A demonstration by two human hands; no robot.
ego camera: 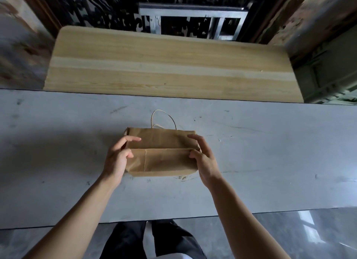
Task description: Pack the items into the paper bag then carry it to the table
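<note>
One paper bag [161, 152], brown, and two bare hands on it, that's the whole count of task stuff here. The bag lies flat and folded on the grey table [270, 152], roughly in the middle of it, with its two thin twine handles [163, 118] sticking out past its far edge, one loop arching higher than the other. The left hand [117, 158] sits at the bag's left end: thumb pressing on the near folded panel, the other fingers [133, 139] curled over onto the far panel, so the bag's left edge is pinched in between. The right hand [202, 158] mirrors that at the bag's right end, thumb tucked against the fold line and the fingers arched over the top corner; both hands look like a loose grip on the paper, not a tight clench. Past the bag, butted up against the far edge of the grey table, is one light wooden table [170, 65], and beyond that a metal frame [193, 17] against a dark patterned background that's too blurry to make out. Near side of the bag, below the table edge, you can see dark trousers [154, 241] over a glossy floor [299, 233].
</note>
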